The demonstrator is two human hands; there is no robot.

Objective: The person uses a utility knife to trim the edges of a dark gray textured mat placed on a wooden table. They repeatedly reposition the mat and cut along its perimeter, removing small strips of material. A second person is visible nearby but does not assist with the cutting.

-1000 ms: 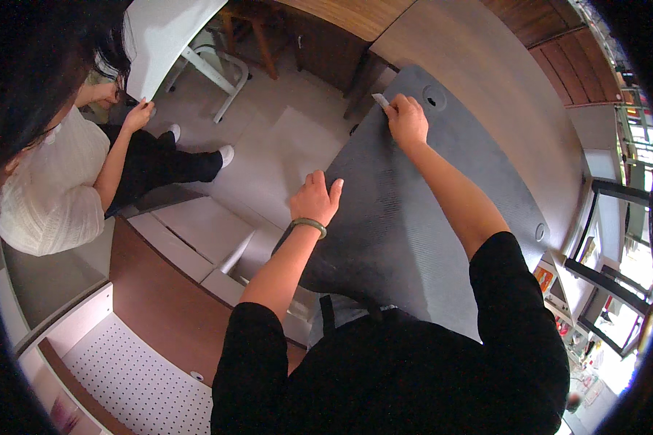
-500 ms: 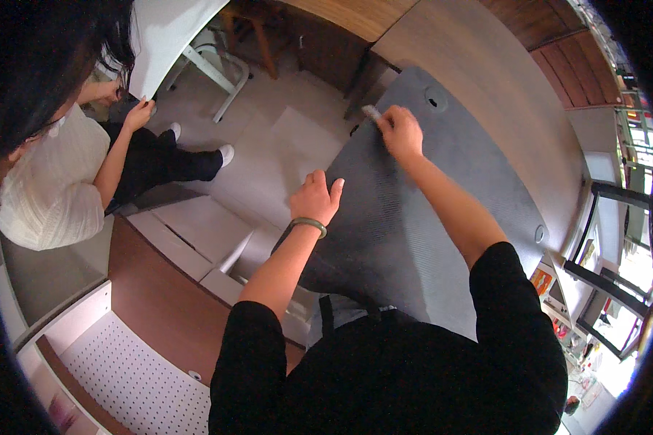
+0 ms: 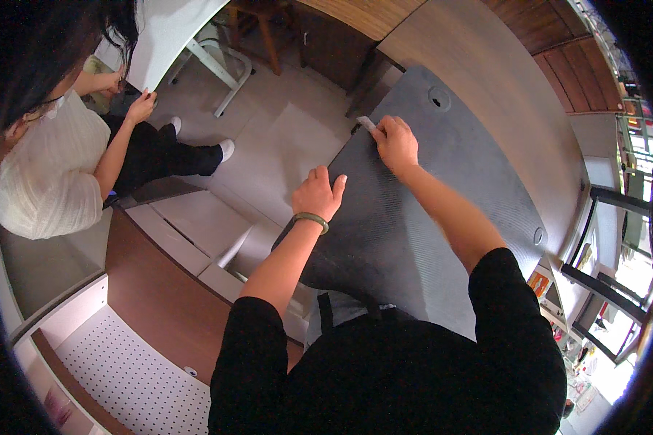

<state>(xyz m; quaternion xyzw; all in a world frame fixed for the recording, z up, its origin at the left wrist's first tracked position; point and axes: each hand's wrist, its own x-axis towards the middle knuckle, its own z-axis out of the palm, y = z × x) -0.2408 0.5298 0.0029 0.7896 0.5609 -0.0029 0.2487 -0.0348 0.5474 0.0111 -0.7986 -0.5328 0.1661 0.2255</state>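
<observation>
A dark grey desktop (image 3: 450, 181) with a ribbed patch and round cable holes lies in front of me. At its left edge is my left hand (image 3: 318, 193), a green bangle (image 3: 312, 220) round the wrist. Its fingers curl over the edge and its thumb is on the top side. Farther out, near the far left edge, my right hand (image 3: 397, 145) is closed on a small pale strip (image 3: 367, 124), which sticks out past the fingers toward the edge. Whether the strip is cloth or something stiff, I cannot tell.
A person in a white top (image 3: 58, 167) sits at the left beside a white table (image 3: 159, 36). A brown wooden desk (image 3: 500, 87) adjoins the far side of the grey top. White boxes (image 3: 203, 225) and a brown panel (image 3: 159, 283) lie at the lower left.
My right hand has shifted slightly nearer and to the left with the pale strip, which now shows more clearly. My left hand stays at the desktop's edge.
</observation>
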